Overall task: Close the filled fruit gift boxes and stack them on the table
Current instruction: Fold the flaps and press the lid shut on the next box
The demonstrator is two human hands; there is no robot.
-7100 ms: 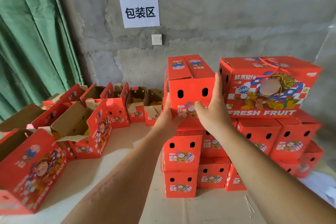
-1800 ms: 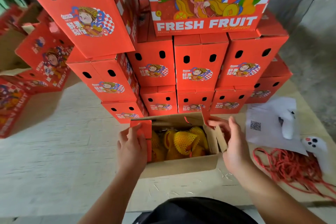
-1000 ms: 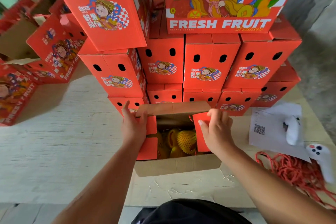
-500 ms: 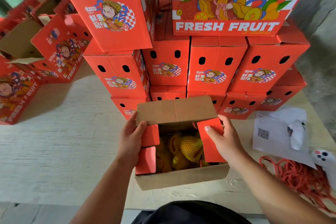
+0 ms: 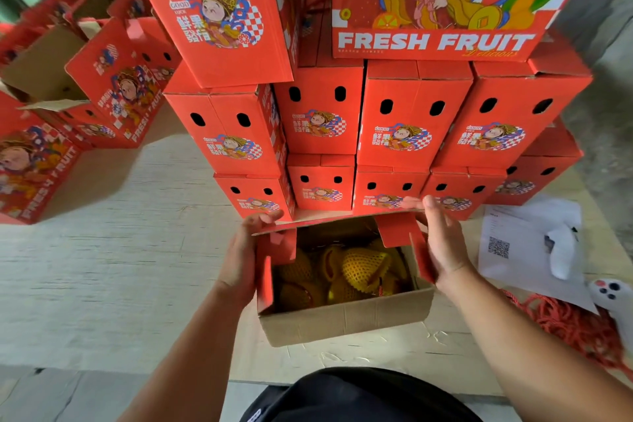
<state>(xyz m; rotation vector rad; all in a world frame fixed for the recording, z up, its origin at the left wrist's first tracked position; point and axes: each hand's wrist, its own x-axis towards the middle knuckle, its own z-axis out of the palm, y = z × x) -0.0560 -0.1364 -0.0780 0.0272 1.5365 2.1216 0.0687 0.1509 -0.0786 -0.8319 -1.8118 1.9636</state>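
Observation:
An open fruit gift box (image 5: pixel 342 319) stands at the table's near edge, in front of me. Fruit in yellow foam nets (image 5: pixel 363 267) fills it. My left hand (image 5: pixel 239 257) is at the box's left side, its fingers curled over the left end of the far flap (image 5: pixel 342 217). With straight fingers, my right hand (image 5: pixel 445 247) lies against the box's right side, fingertips at the far flap's right end. Both red side flaps (image 5: pixel 397 229) hang inward over the fruit. Directly behind rises a stack of closed red boxes (image 5: pixel 411 120).
Several open red boxes (image 5: pixel 120 86) stand at the left on the pale table (image 5: pixel 120 267). To the right lie a paper sheet with a QR code (image 5: pixel 513 243), two white controllers (image 5: pixel 561 250), and a pile of red cords (image 5: pixel 575 322).
The far flap, folded down over the box half a second ago, now stands edge-on. My right hand has left the right side flap and moved to the box's outer side.

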